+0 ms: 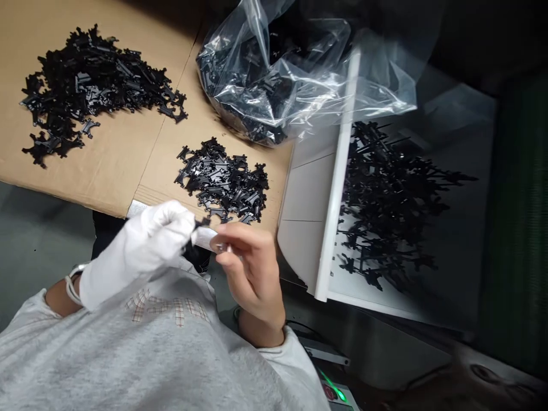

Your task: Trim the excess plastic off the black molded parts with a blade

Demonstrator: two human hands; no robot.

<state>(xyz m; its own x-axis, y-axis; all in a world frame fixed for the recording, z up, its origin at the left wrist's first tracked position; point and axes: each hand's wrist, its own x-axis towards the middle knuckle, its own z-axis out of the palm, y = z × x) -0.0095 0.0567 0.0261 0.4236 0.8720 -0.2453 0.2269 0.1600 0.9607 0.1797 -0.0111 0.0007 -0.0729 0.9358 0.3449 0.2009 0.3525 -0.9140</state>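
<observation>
My left hand [158,234], in a white glove, is closed with its fingers pinched round a small black plastic part [202,222]. Only a piece of that part shows past the glove; the rest is covered or blurred. Just to its right is my bare right hand [252,268], its fingers curled and the index finger and thumb apart. A small pale glint shows between those fingers, too small to name. Beyond both hands lies a small heap of black plastic parts [226,180] on the cardboard [128,151].
A larger heap of black parts [98,80] covers the upper left cardboard. Behind the small heap sits a clear plastic bag [274,97] with black parts inside. At right, a white-walled bin [338,188] holds tangled black branching pieces [381,200]. A green light [338,391] glows below.
</observation>
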